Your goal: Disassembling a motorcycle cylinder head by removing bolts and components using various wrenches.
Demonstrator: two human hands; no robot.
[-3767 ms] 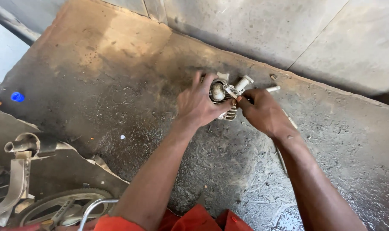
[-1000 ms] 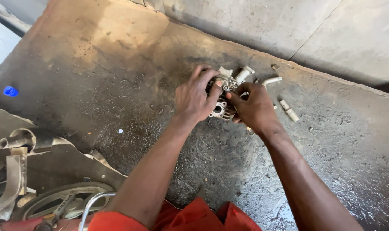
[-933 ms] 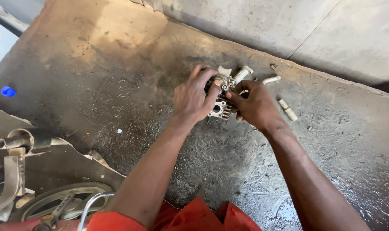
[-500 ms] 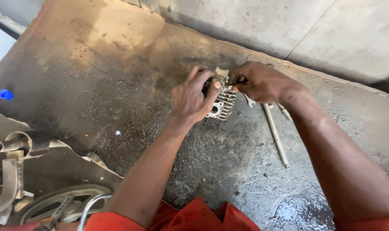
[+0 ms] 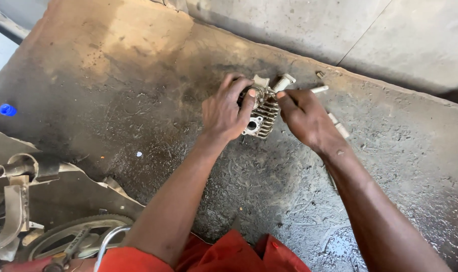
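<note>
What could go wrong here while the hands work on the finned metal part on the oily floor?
1. The floor looks oily, so the finned metal part might slip from the left hand.
2. Its thin fins could cut the right hand close beside them.
3. The loose small metal pieces near the wall may roll away.

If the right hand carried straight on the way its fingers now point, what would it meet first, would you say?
The right hand points up-left at the grey finned metal engine part held by the left hand; it would probably meet those fins first, and its fingertips look almost there already.

Finned grey engine part [image 5: 263,115] on floor
</note>
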